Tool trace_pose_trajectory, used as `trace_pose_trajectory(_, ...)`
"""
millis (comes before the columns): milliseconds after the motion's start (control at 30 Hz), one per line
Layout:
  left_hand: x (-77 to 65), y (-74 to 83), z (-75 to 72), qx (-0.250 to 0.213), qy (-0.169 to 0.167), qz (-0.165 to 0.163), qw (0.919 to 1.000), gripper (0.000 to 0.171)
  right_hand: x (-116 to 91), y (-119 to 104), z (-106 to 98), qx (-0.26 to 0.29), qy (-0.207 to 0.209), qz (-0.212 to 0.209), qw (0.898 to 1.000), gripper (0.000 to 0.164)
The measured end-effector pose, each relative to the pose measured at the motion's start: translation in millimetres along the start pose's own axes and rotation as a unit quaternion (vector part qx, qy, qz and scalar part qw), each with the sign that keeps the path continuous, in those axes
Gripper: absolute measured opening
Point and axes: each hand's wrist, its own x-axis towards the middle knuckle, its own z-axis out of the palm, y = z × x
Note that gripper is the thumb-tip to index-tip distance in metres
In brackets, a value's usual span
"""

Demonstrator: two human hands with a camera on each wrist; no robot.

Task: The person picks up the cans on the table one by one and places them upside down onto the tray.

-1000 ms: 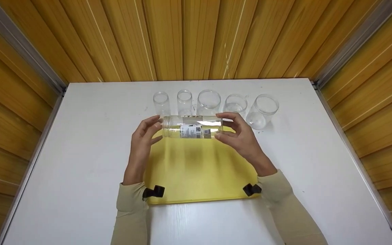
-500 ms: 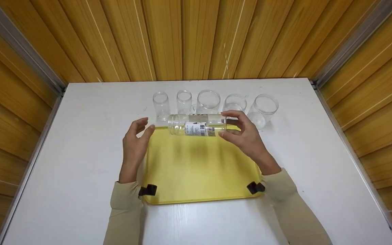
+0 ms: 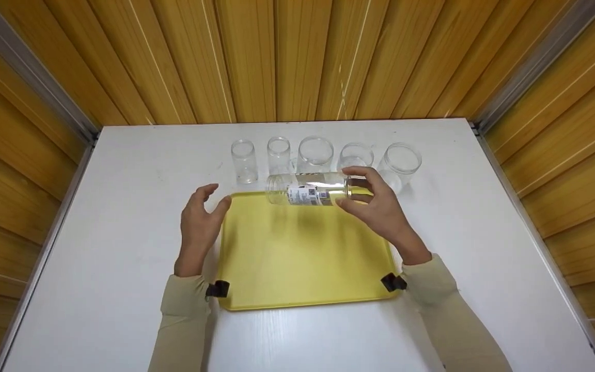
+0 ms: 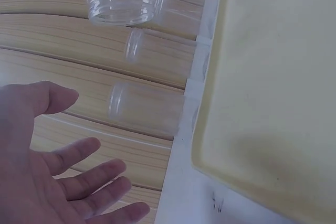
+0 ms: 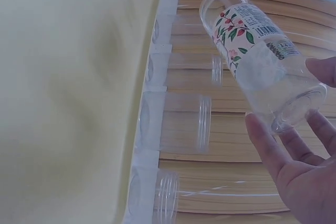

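Note:
A clear jar [image 3: 308, 189] with a printed label lies sideways in the air over the far edge of the yellow tray [image 3: 308, 268]. My right hand [image 3: 377, 204] grips it by its base end, thumb and fingers on opposite sides. In the right wrist view, the label of the jar [image 5: 252, 40] shows red fruit, green leaves and a barcode. The jar's threaded mouth points left, toward my left hand [image 3: 199, 219]. That hand holds nothing, its fingers spread and apart from the jar; the left wrist view shows the palm and loosely bent fingers [image 4: 94, 177].
Several clear jars stand in a row behind the tray, from a narrow jar [image 3: 245, 161] at the left to a wide jar [image 3: 402, 164] at the right. The white table [image 3: 137, 206] ends at a wood-patterned wall [image 3: 277, 62], with similar walls at both sides.
My left hand has let go of the jar's mouth end and drawn back to the left. My right hand has carried the jar a little to the right.

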Motion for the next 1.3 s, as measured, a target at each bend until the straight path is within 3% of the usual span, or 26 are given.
trace_pose_trajectory(267, 4.5, -10.7, 0.1, 0.059, -0.014, 0.038, 0.9974, 0.058, -1.2, -7.4, -2.0, -0.104, 0.004, -0.037, 0.994, 0.057)
trace_pose_trajectory(533, 4.6, -20.6, -1.6, 0.11, -0.024, 0.04, 0.9928, 0.059, -1.3, -14.2, -2.8, -0.188, 0.0, -0.071, 0.98, 0.055)
trace_pose_trajectory(767, 6.1, -27.3, 0.4, 0.169, -0.035, 0.058, 0.9833, 0.06, -0.1, -19.2, -5.0, -0.26, 0.0, -0.081, 0.962, 0.057)
trace_pose_trajectory(1300, 8.3, -39.5, 7.8, 0.245, -0.058, 0.083, 0.9642, 0.054, 4.8, -22.4, -13.9, -0.328, -0.01, -0.081, 0.941, 0.055)
